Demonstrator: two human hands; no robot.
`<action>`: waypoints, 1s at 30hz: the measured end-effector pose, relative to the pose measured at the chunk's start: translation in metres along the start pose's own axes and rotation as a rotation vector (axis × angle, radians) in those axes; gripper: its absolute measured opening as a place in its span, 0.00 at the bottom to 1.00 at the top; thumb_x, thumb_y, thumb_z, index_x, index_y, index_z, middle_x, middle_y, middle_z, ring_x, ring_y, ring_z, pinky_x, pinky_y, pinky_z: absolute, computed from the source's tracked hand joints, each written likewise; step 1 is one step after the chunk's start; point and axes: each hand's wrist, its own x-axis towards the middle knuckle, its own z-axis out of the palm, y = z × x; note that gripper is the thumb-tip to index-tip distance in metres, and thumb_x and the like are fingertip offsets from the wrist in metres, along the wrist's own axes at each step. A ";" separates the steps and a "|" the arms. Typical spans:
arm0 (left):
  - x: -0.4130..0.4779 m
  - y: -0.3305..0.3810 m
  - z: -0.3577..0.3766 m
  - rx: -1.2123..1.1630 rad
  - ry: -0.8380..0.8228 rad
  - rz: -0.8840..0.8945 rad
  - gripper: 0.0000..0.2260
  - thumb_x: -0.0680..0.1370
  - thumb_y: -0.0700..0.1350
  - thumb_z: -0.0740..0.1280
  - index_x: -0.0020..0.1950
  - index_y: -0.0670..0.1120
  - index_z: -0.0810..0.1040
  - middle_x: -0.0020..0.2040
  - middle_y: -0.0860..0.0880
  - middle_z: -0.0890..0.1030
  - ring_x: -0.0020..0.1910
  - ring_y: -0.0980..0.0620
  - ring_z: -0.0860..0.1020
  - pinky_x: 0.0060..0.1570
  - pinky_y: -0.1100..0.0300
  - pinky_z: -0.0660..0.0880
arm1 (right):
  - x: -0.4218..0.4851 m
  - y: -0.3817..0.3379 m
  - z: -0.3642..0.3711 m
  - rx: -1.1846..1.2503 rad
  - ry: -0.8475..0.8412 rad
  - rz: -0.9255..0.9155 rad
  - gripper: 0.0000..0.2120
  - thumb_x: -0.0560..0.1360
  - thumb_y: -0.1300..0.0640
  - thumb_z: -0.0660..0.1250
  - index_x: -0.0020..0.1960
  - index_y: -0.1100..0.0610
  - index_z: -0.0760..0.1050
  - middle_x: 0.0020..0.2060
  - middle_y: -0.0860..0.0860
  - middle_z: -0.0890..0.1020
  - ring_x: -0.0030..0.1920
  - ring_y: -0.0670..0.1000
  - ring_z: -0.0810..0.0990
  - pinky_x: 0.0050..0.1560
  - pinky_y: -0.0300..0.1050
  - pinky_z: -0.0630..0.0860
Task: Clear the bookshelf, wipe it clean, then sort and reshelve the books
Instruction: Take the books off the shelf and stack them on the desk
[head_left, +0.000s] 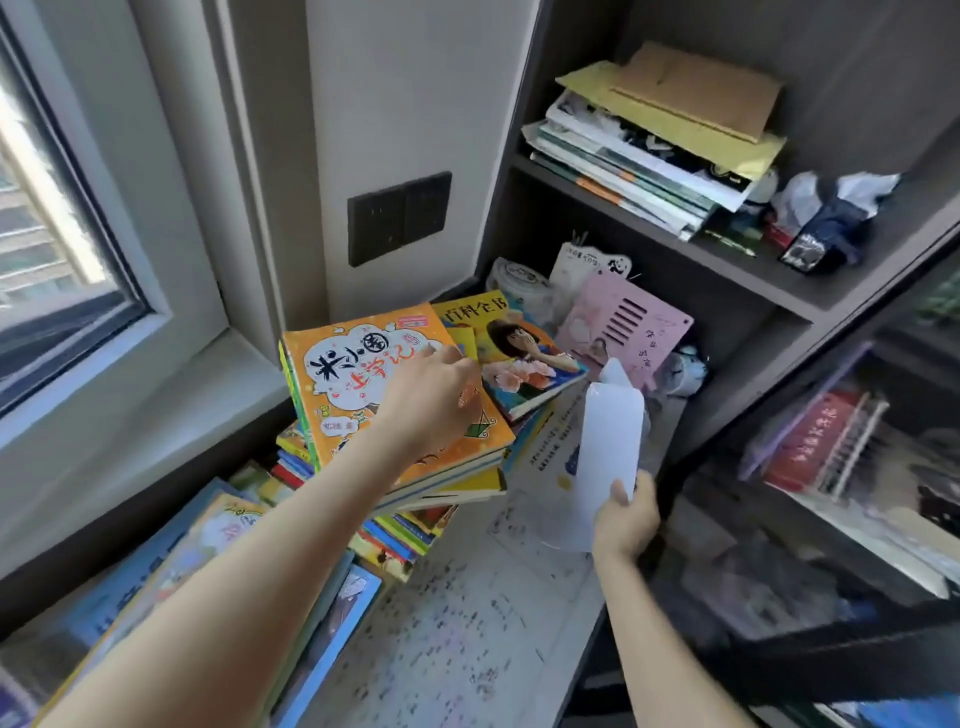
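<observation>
The left hand (431, 400) reaches in from the near left and lies on the orange book (363, 374) topping a pile of books (410, 525) on the scribbled desk (467, 649), its fingers (457, 364) close together and bent at the cover's right edge; whether they hook it I cannot tell. To the right, the right hand (623, 514) pinches the near end of a white sheet (610, 436), thumb on top, before the bookshelf (779, 291), whose upper shelf carries stacked magazines (639, 171).
</observation>
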 end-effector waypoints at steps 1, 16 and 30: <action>0.004 -0.003 0.004 0.018 -0.002 0.003 0.16 0.80 0.52 0.60 0.62 0.46 0.76 0.62 0.45 0.76 0.60 0.43 0.72 0.57 0.51 0.71 | 0.001 0.006 0.005 0.029 -0.011 0.012 0.04 0.79 0.68 0.59 0.48 0.65 0.72 0.41 0.58 0.76 0.42 0.57 0.74 0.38 0.45 0.67; 0.022 -0.011 0.029 0.135 -0.012 0.032 0.31 0.76 0.61 0.41 0.59 0.49 0.79 0.66 0.47 0.74 0.65 0.41 0.68 0.60 0.44 0.64 | -0.004 0.067 0.010 -0.245 0.133 0.383 0.17 0.79 0.47 0.62 0.48 0.62 0.77 0.45 0.59 0.82 0.45 0.62 0.80 0.40 0.47 0.70; 0.025 -0.016 0.034 0.168 0.010 0.037 0.32 0.75 0.62 0.39 0.59 0.49 0.78 0.64 0.47 0.74 0.64 0.42 0.67 0.59 0.46 0.62 | 0.013 0.031 0.033 -0.216 -0.265 0.509 0.12 0.78 0.65 0.60 0.59 0.69 0.74 0.55 0.62 0.80 0.53 0.63 0.79 0.45 0.49 0.73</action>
